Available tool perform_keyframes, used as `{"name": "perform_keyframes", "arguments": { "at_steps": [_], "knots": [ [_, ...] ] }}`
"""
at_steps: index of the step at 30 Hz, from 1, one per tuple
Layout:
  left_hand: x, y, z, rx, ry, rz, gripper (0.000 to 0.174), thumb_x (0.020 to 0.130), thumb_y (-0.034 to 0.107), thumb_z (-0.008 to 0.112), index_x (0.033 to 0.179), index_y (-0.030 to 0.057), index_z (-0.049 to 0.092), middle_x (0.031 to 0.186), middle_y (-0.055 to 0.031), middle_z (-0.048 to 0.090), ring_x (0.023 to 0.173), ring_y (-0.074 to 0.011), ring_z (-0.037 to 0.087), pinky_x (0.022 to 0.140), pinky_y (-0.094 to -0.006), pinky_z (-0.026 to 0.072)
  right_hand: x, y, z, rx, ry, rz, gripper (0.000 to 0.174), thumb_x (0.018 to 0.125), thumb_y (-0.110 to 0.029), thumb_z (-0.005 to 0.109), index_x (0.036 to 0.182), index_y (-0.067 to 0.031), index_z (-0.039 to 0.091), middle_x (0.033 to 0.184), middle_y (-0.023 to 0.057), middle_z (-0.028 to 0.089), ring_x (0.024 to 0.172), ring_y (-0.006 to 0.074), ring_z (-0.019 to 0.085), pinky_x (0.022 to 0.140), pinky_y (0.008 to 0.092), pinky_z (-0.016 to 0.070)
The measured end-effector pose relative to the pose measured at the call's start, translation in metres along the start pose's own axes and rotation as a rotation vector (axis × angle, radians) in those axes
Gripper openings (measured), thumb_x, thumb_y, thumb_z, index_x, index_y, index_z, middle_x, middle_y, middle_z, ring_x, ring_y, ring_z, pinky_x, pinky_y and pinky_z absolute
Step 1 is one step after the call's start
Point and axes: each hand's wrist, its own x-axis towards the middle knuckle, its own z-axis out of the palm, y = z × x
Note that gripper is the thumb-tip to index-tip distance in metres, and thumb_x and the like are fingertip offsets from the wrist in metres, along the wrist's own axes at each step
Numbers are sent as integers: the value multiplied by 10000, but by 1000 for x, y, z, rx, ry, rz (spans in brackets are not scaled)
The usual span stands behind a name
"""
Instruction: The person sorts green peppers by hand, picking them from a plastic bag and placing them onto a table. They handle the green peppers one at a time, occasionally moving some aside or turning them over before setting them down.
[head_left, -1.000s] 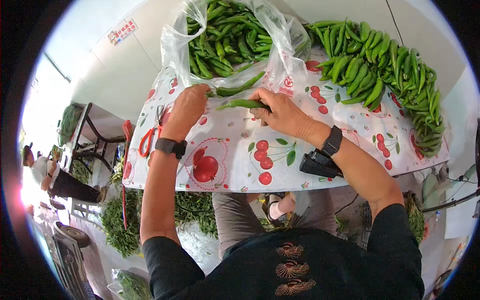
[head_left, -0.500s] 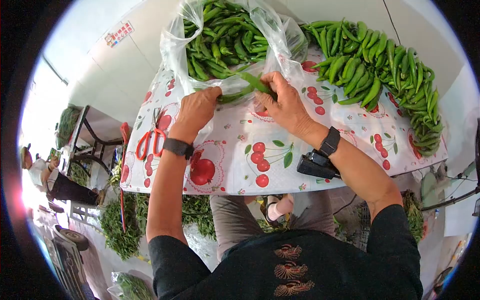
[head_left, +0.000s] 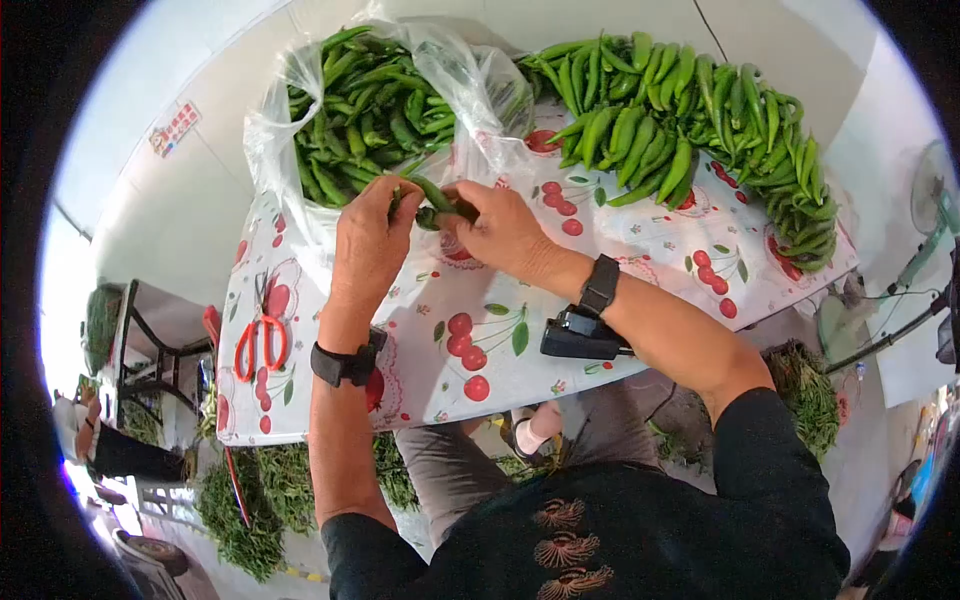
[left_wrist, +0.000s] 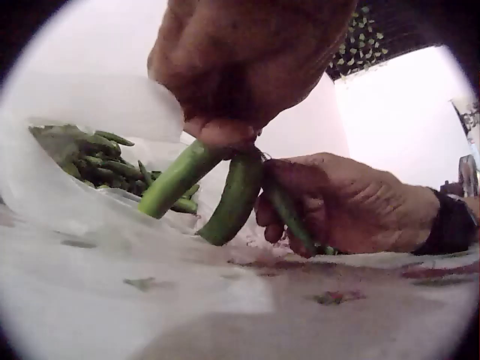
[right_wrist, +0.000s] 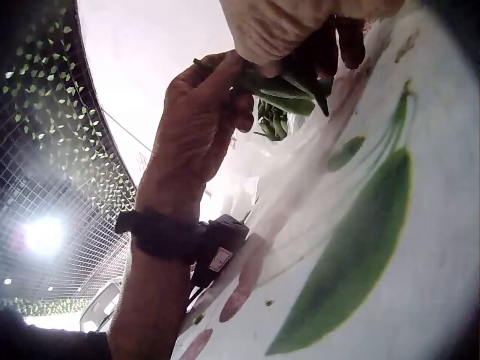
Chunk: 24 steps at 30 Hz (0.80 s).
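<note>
My left hand (head_left: 372, 240) pinches two green chili peppers by their stem ends; in the left wrist view one pale green pepper (left_wrist: 178, 182) and one darker pepper (left_wrist: 234, 201) hang down from its fingertips. Close beside it, my right hand (head_left: 503, 232) grips another green chili (left_wrist: 287, 217), its fingers curled round it. The fingertips of both hands come together at the stems, just in front of an open clear plastic bag (head_left: 268, 150) heaped with loose green chilies (head_left: 375, 110). Fingers partly hide the stems.
A long arranged row of green chilies (head_left: 640, 145) curves along the back and right of the table. Red-handled scissors (head_left: 262, 345) lie at the left on the cherry-print tablecloth (head_left: 590, 285). Bundles of greens (head_left: 240, 515) sit on the floor, and a person (head_left: 125, 455) is at far left.
My hands, holding chilies apart a second ago, have come together at the stems. The right hand's chili has swung from lying across to pointing toward the left hand's. The head view has shifted.
</note>
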Motion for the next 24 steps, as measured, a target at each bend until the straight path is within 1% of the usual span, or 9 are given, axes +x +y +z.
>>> {"name": "perform_keyframes", "arguments": {
  "at_steps": [2, 5, 7, 8, 11, 13, 14, 22, 24],
  "knots": [
    [2, 3, 5, -65, -4, -46, 109, 853, 87, 592, 911, -6, 588, 827, -160, 618, 690, -306, 594, 624, -353, 458, 1, 5, -1, -15, -3, -15, 243, 812, -206, 628, 987, -41, 595, 797, 187, 631, 752, 379, 609, 663, 431, 474],
    [4, 10, 11, -105, 13, -84, 129, 831, 56, 612, 941, -8, 593, 842, -132, 620, 664, -252, 594, 620, -329, 463, 5, 10, -4, -43, 6, -20, 268, 779, -167, 659, 1009, -41, 598, 793, 191, 633, 728, 357, 619, 653, 415, 478],
    [2, 7, 14, -159, 60, -94, 164, 850, 65, 615, 1003, 8, 601, 768, -76, 604, 567, -89, 530, 515, -269, 432, 4, -2, -8, 68, 156, 11, 271, 755, -125, 668, 1013, -54, 628, 746, 183, 626, 696, 319, 629, 639, 396, 482],
    [1, 5, 15, -161, 58, -91, 164, 850, 65, 615, 1003, 8, 601, 768, -76, 604, 567, -89, 530, 515, -269, 432, 4, -5, -10, 66, 159, 11, 271, 755, -125, 668, 1013, -54, 628, 746, 183, 626, 696, 319, 629, 639, 396, 482],
    [-5, -4, 15, -235, 23, -85, 222, 823, 40, 631, 1037, 2, 584, 823, -82, 604, 588, -112, 547, 534, -277, 447, 3, -11, -12, 162, 150, 93, 275, 763, -119, 654, 1033, -69, 647, 690, 164, 611, 636, 271, 619, 616, 376, 476],
    [-5, -7, 16, -101, -98, 105, 242, 805, 20, 632, 1040, -2, 577, 852, -91, 598, 614, -136, 562, 561, -280, 458, 6, -7, -13, 81, 103, -4, 268, 774, -135, 644, 1036, -81, 660, 653, 152, 600, 590, 250, 592, 600, 366, 468],
    [-7, 4, 13, -155, -145, -21, 212, 753, -16, 639, 959, -25, 590, 899, -147, 600, 780, -305, 617, 692, -335, 484, 6, -8, -11, 104, 160, -92, 217, 777, -148, 642, 978, -72, 675, 637, 137, 595, 559, 223, 571, 584, 343, 457],
    [-15, 2, 16, -124, -364, 64, 214, 768, 14, 630, 981, 8, 620, 911, -113, 573, 720, -262, 599, 670, -332, 480, 26, -20, -81, 3, 295, -37, 238, 778, -220, 682, 958, -63, 682, 628, 74, 633, 508, 128, 575, 510, 279, 465],
    [-19, 1, 18, 99, -369, 172, 308, 779, 48, 625, 1085, 58, 593, 951, -137, 561, 774, -337, 608, 682, -390, 488, 26, -20, -123, -121, 324, 12, 280, 778, -238, 690, 995, -60, 677, 624, 56, 631, 510, 112, 589, 494, 275, 468]
  ]
}}
